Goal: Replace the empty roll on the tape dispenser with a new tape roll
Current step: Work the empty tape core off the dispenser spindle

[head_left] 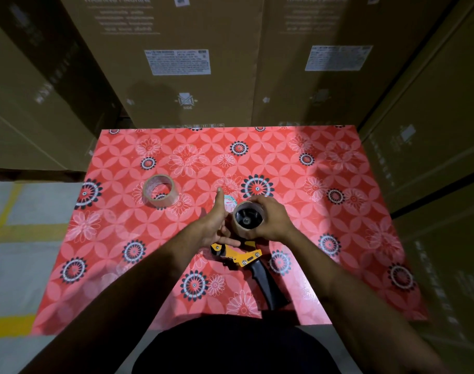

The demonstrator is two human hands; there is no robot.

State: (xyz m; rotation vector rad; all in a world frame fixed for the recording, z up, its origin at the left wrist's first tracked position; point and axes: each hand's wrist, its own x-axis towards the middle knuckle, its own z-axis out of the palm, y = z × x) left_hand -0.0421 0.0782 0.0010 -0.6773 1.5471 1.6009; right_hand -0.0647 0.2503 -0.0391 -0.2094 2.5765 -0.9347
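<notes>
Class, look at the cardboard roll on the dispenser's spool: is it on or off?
On. The empty roll rings the dispenser's black hub, gripped by the right hand.

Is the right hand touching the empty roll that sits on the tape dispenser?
Touching. In the head view the right hand wraps its fingers around the outer wall of the empty roll, which is still on the hub of the tape dispenser.

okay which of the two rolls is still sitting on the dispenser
The bare cardboard roll under the right hand, seated on the yellow dispenser with its black hub showing inside. The other roll lies loose on the table, off to the left.
</notes>
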